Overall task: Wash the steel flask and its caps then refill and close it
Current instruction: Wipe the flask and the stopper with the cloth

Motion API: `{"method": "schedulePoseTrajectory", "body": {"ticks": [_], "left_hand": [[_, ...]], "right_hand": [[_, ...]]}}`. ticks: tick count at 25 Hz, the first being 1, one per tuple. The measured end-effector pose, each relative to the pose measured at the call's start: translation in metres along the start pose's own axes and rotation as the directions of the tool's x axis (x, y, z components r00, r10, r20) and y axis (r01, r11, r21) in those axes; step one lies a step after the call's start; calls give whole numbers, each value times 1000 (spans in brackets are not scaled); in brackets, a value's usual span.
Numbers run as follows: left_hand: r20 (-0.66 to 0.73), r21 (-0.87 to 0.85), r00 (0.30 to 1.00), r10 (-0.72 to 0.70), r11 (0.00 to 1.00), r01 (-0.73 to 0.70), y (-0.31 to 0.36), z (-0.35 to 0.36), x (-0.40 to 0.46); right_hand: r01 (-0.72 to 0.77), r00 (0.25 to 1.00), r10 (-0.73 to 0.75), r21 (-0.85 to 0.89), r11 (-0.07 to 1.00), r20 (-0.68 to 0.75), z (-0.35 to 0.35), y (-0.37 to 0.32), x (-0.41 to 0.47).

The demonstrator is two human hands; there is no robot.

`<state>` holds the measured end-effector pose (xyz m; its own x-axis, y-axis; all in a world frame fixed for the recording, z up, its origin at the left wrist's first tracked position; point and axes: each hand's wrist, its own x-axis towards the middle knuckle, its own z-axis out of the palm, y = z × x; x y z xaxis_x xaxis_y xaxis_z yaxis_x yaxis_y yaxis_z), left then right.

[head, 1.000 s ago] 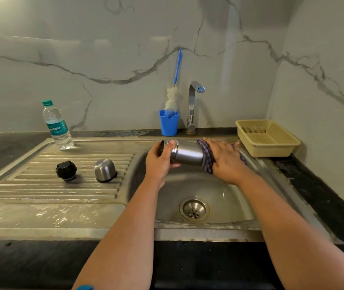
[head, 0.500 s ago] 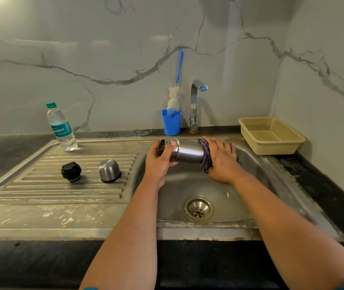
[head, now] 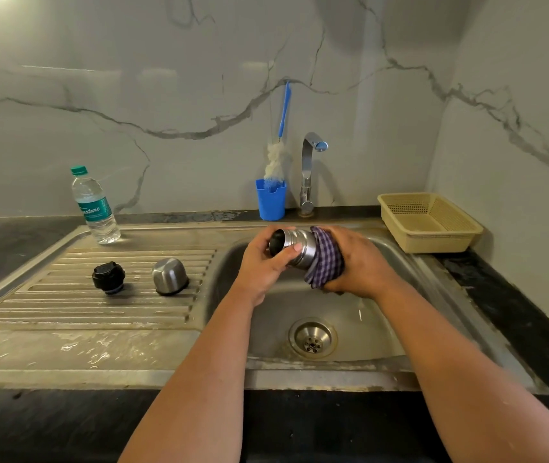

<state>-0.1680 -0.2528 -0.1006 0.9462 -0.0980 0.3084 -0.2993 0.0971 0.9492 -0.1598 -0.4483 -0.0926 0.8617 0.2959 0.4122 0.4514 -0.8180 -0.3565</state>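
Over the sink basin (head: 359,315) the steel flask (head: 294,248) lies on its side, open mouth pointing left. My left hand (head: 263,265) grips its neck end. My right hand (head: 359,262) holds a purple checked cloth (head: 324,259) wrapped round the flask's body, which hides most of it. On the ribbed drainboard (head: 66,295) to the left stand the black inner cap (head: 108,277) and the steel cup cap (head: 170,275), mouth down.
A water bottle (head: 94,207) with a green cap stands at the drainboard's back left. Behind the basin are a blue cup (head: 271,200) with a bottle brush (head: 278,155) and the tap (head: 309,172). A beige plastic basket (head: 428,222) sits at the right.
My right hand has slid the cloth left along the flask, covering more of its body. The flask's mouth end has tipped slightly up and towards me.
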Motion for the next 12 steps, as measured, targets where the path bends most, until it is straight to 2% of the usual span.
{"method": "schedulePoseTrajectory", "body": {"ticks": [3,5,6,8,9,10,12], "left_hand": [[39,-42,999,-5,999,7,4,1,-1],[-57,-91,993,-105,991,99,5,5,-2],[-155,-75,975,-160,986,150,5,9,-1],[-379,180,908,-181,948,264,2,13,0],[-437,327,887,-147,893,309,1,14,0],[-461,397,878,-133,853,338,-1,15,0],[-477,348,860,-179,861,372,-3,15,3]], "right_hand": [[83,983,-97,-92,992,-159,-1,-6,-2],[111,960,-158,-202,973,-232,3,-6,1],[108,953,-175,-262,959,-247,6,-6,4],[90,950,-188,-357,930,-248,12,-6,7],[95,950,-204,-400,911,-239,14,-7,7],[110,947,-229,-439,892,-227,16,-8,6],[141,933,-280,-484,864,-228,20,-13,3]]}}
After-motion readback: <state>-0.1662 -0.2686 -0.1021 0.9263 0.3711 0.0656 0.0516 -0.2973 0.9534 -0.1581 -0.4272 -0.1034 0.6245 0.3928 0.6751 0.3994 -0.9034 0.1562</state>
